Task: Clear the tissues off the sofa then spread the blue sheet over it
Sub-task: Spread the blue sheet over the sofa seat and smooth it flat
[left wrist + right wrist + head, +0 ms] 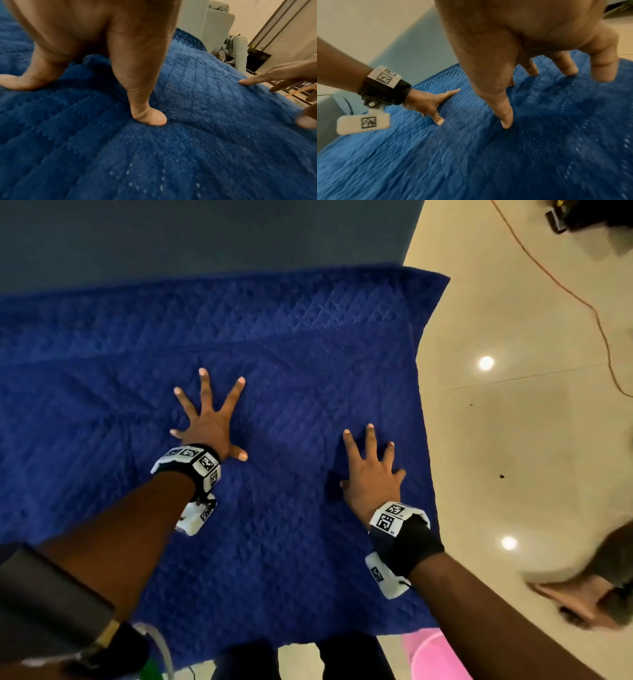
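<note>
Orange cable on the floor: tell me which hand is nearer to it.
Right. The right hand presses flat on the blue sheet near its floor-side edge, toward the orange cable. The left hand lies spread on the sheet farther from that edge.

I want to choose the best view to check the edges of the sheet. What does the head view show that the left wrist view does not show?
Only the head view shows the blue sheet whole on the right, its corner, the orange cable on the floor and both wristbands. Only the left wrist view shows the left hand from below, its thumb pressing the pile, and grey furniture behind. Both show the spread right hand on the sheet.
</note>
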